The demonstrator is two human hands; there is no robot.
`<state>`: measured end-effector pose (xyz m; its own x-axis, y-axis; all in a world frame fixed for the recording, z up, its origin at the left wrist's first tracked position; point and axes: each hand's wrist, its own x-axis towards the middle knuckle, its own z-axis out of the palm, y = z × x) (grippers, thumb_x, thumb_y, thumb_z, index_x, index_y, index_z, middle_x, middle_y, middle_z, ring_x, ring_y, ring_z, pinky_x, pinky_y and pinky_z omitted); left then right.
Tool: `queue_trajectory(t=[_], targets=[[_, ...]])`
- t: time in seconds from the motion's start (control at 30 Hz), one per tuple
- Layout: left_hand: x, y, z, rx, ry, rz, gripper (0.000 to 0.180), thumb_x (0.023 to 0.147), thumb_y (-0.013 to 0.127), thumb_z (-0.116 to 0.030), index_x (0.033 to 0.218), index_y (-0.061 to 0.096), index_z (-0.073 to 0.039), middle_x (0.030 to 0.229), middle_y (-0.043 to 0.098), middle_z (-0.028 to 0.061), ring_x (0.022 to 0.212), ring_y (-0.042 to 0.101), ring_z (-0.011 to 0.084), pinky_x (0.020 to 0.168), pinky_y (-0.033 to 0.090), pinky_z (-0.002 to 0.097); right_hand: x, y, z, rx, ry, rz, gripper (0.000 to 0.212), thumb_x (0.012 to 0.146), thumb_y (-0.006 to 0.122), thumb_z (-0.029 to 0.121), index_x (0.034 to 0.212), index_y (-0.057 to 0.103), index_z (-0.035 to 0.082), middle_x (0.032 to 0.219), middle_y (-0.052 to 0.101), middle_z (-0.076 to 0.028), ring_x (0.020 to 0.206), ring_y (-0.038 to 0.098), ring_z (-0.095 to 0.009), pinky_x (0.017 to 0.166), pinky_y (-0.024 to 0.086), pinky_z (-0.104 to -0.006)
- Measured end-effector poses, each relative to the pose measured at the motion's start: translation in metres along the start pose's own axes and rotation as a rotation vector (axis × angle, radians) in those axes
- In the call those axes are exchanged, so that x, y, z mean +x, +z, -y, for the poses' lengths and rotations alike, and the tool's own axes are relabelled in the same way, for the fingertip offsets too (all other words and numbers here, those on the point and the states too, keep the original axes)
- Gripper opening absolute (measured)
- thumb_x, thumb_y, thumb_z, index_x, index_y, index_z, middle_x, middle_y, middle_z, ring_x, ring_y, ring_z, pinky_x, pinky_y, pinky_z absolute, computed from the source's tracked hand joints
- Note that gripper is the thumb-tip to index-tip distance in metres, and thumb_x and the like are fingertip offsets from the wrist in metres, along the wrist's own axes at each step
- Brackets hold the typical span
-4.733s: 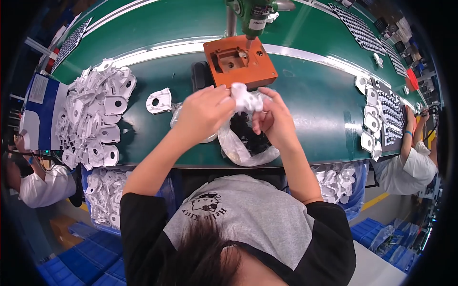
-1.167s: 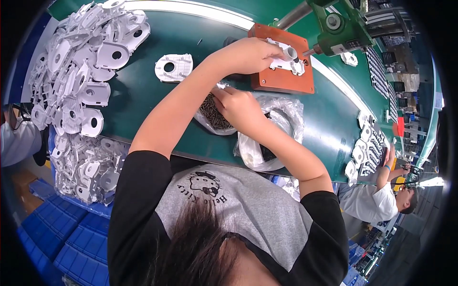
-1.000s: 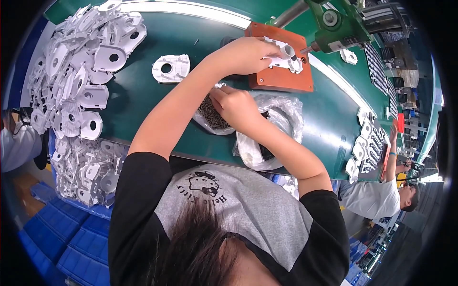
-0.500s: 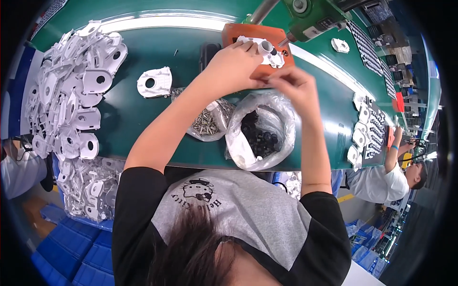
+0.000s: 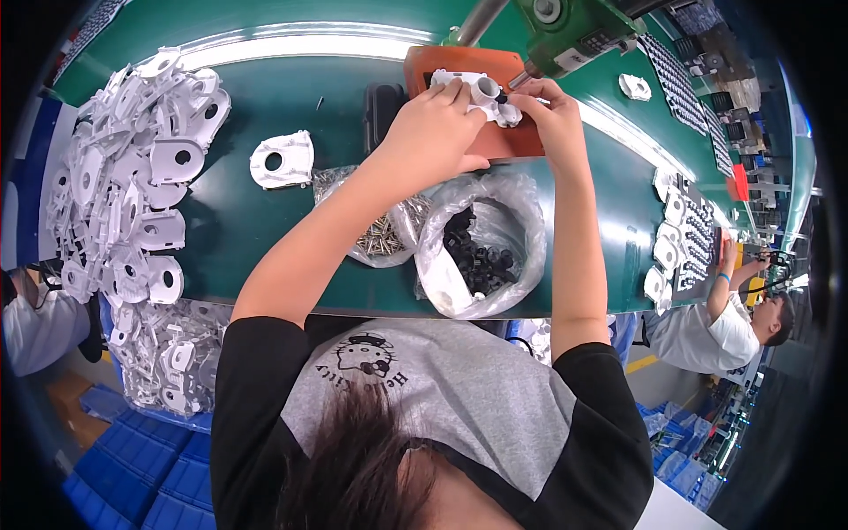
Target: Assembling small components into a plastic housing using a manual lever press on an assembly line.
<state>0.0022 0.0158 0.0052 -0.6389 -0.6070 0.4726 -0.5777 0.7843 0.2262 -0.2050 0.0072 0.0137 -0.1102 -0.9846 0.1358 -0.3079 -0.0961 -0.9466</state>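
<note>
A white plastic housing (image 5: 482, 92) with a round collar lies on the orange fixture (image 5: 517, 144). My left hand (image 5: 439, 121) steadies the housing from its left side, fingers curled over the edge and thumb stretched toward me. At the housing's right side my right hand (image 5: 549, 106) is closed in a pinch, close to a small black part (image 5: 503, 98). Whatever is between those fingertips is too small to make out. Just above them ends the metal tip (image 5: 521, 80) of a green machine (image 5: 570, 35).
Nearer me stand a clear bag of black parts (image 5: 481, 256) and a bag of screws (image 5: 382, 238). White housings are heaped (image 5: 132, 177) at left; a single one (image 5: 282, 160) lies beside them. A black case (image 5: 382, 115) adjoins the fixture. A co-worker (image 5: 724, 322) sits at right.
My right hand has moved up and away from me, from the fixture's near edge to the housing's right side. My left hand stays on the housing.
</note>
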Motion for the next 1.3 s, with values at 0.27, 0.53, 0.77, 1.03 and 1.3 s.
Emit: queue_trajectory(t=[0.27,0.53,0.77,1.03,1.3], targets=[[0.002,-0.001,0.0,-0.069,0.015,-0.01,0.051,0.063,0.075,-0.04,0.093,0.06,-0.001,0.111,0.057,0.0227,0.109,0.053,0.0317,0.096,0.041,0.0387,0.004,0.0,0.012,0.034,0.14,0.064,0.014,0.072,0.07,0.009,0.08,0.062,0.0,0.081,0.056,-0.003,0.076,0.052,-0.01,0.071,0.042,-0.0235],[0.0,0.002,0.001,-0.02,0.016,-0.035,0.052,0.067,0.073,-0.039,0.103,0.058,-0.006,0.115,0.054,0.0176,0.108,0.052,0.0299,0.092,0.043,0.0375,0.005,0.002,0.004,-0.148,-0.014,0.037,0.018,0.072,0.072,0.013,0.081,0.064,-0.001,0.091,0.053,-0.005,0.079,0.052,-0.014,0.07,0.044,-0.0263],[0.001,0.001,-0.003,-0.048,0.011,-0.015,0.055,0.065,0.074,-0.039,0.099,0.058,0.001,0.116,0.055,0.0254,0.114,0.05,0.034,0.101,0.037,0.0408,-0.022,0.011,0.003,-0.676,-0.451,-0.1,0.016,0.075,0.066,0.013,0.09,0.07,0.007,0.109,0.058,-0.009,0.098,0.05,-0.026,0.085,0.041,-0.0364],[0.001,0.005,-0.016,0.078,-0.021,0.006,0.056,0.065,0.077,-0.032,0.103,0.051,0.001,0.119,0.05,0.0278,0.117,0.046,0.0377,0.101,0.036,0.0436,-0.05,-0.015,-0.01,-0.531,-0.38,-0.129,0.033,0.088,0.055,0.02,0.119,0.06,0.011,0.13,0.048,-0.015,0.118,0.046,-0.028,0.099,0.035,-0.0377],[0.004,0.006,-0.015,0.033,0.027,-0.079,0.054,0.06,0.078,-0.029,0.094,0.055,0.005,0.11,0.054,0.0315,0.112,0.048,0.0399,0.1,0.035,0.0447,0.104,-0.142,0.075,-0.53,-0.651,-0.322,0.033,0.083,0.049,0.016,0.11,0.058,-0.002,0.107,0.061,-0.015,0.096,0.059,-0.03,0.088,0.044,-0.0495]])
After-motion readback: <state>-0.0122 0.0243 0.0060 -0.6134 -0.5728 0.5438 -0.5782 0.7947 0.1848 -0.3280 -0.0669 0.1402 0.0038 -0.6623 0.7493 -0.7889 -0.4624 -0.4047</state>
